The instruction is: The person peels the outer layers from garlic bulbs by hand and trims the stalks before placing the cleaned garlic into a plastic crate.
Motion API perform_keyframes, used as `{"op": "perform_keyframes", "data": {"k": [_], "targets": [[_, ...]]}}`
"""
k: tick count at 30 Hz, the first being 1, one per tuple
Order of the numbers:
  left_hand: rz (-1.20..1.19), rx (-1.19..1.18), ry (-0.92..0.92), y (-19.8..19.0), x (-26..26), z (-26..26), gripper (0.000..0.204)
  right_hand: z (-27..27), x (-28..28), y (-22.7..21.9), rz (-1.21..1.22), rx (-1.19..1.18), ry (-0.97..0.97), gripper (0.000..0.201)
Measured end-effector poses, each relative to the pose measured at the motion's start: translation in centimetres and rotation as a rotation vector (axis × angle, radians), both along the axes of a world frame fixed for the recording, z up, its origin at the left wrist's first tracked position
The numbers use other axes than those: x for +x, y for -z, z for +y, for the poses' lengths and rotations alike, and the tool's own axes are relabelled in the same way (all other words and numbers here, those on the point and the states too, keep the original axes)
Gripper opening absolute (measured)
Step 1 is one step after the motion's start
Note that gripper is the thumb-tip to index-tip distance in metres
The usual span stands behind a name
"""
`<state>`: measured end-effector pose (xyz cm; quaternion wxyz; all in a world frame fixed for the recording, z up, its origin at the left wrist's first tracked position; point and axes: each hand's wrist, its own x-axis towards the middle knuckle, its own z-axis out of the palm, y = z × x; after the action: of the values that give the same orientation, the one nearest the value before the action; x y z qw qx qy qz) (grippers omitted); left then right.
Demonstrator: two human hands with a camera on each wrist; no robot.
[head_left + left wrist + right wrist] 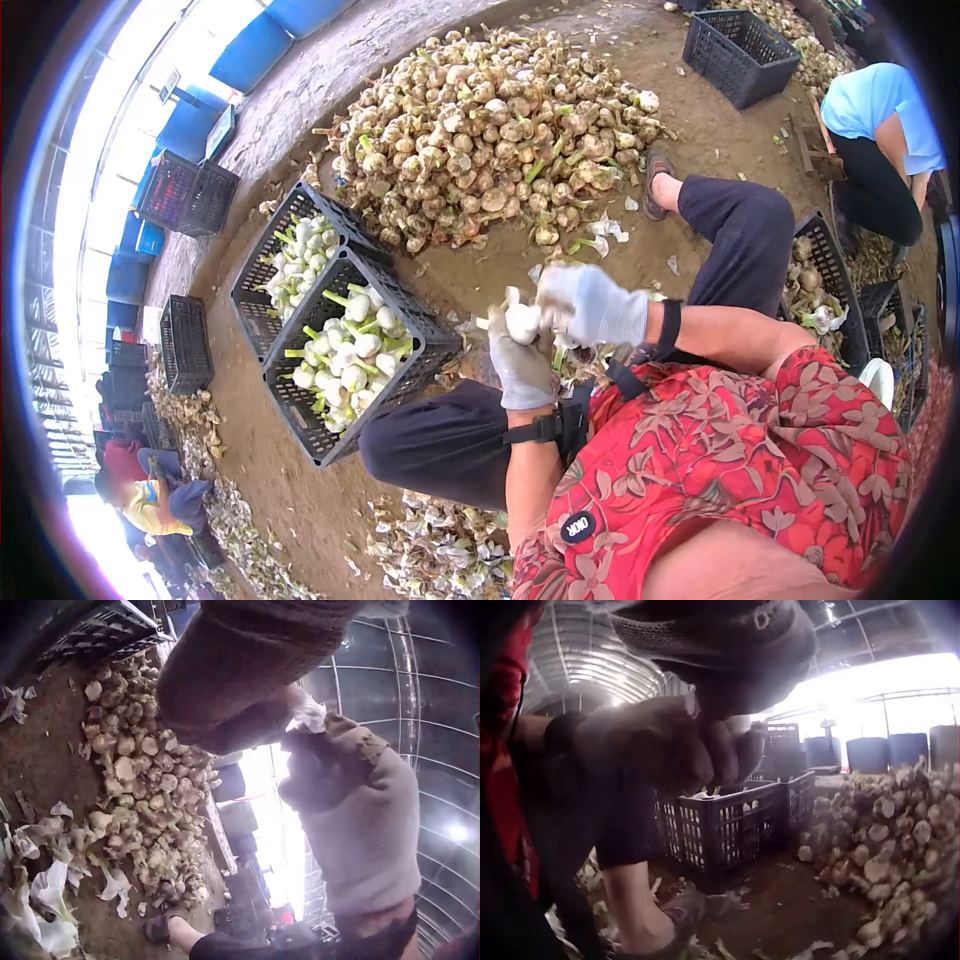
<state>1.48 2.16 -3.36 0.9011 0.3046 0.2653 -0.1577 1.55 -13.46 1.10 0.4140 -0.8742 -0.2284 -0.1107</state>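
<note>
- Nearest you, your red floral shirt fills the lower right of the head view, and your right arm partly covers a black plastic crate of brown bulbs.
- Your gloved left hand grasps a white round garlic bulb by its lower side, fingers curled round it; the bulb sits between your hands, above your lap.
- Your gloved right hand is blurred against that bulb, fingers bent; you cannot tell whether they pinch it or something else.
- The left wrist view shows a pale papery scrap between your hands, but dark gloves hide most of the bulb; in the right wrist view your hands are too shadowed to read their grip.
- Loose dry husks lie just below your hands, partly covered by them.
- Beyond your dark-trousered left leg stands a black slatted crate of white, green-stemmed bulbs; it touches a similar crate behind. The right wrist view shows their outer sides, with few contents.
- Farther ahead, a large heap of brownish garlic covers the earth floor.
- At the far edges, a person in light blue is partly cut off, and blue containers stand against glare.
</note>
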Motion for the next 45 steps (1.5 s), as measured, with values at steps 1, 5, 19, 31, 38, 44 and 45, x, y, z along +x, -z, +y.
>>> {"op": "perform_keyframes", "data": {"k": [1,5,19,31,38,44,45], "targets": [[-0.121,-0.198,0.075,0.4,0.0,0.4,0.044,-0.8,1.0,0.6,0.052,0.125,0.048,0.013],[-0.186,-0.41,0.112,0.9,1.0,1.9,0.05,-4.8,4.2,2.1,0.501,0.373,0.283,0.016],[-0.238,-0.034,0.072,1.5,3.1,-0.4,0.035,-0.2,5.8,1.1,0.108,-0.098,-0.189,0.012],[0.119,0.223,-0.161,1.6,4.4,-1.7,0.033,-6.2,16.5,18.6,0.811,-0.416,0.465,0.039],[0.149,0.474,-0.031,2.5,5.6,-2.3,0.052,-4.8,18.4,21.0,0.816,-0.086,0.508,0.039],[-0.171,0.5,0.082,1.6,5.3,-3.7,0.071,-2.1,11.9,6.2,1.268,0.904,0.121,0.027],[-0.256,0.509,0.05,1.5,4.8,-3.7,0.07,-1.7,10.9,5.8,1.236,0.879,0.124,0.027]]}}
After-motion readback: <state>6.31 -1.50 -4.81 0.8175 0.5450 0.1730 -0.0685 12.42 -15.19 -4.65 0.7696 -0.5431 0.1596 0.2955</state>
